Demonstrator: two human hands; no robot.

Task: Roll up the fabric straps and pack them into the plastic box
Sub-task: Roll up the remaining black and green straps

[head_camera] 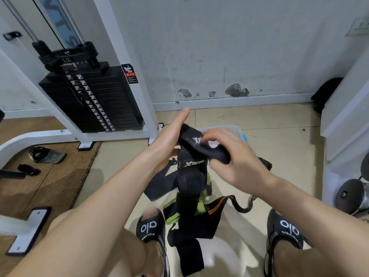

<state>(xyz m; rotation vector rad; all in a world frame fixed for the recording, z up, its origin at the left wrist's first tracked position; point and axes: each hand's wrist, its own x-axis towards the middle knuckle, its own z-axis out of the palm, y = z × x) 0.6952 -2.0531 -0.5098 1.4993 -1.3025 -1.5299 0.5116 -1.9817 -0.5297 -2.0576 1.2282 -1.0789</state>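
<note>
A long black fabric strap with white lettering point(191, 176) hangs from my hands down to the floor between my feet. My left hand point(169, 136) holds its upper end, thumb pointing up. My right hand point(229, 154) grips the top fold of the strap, fingers curled over it. Beneath them lies a pile of other straps point(203, 208), black, lime green and one with orange edging. The clear plastic box point(225, 129) sits on the floor just behind my hands, mostly hidden by them.
A white weight machine with a black plate stack point(93, 100) stands at the left. Its base bars point(30, 226) cross the wooden floor, where black gloves point(46, 154) lie. A dumbbell point(351, 194) rests at the right. The wall is close ahead.
</note>
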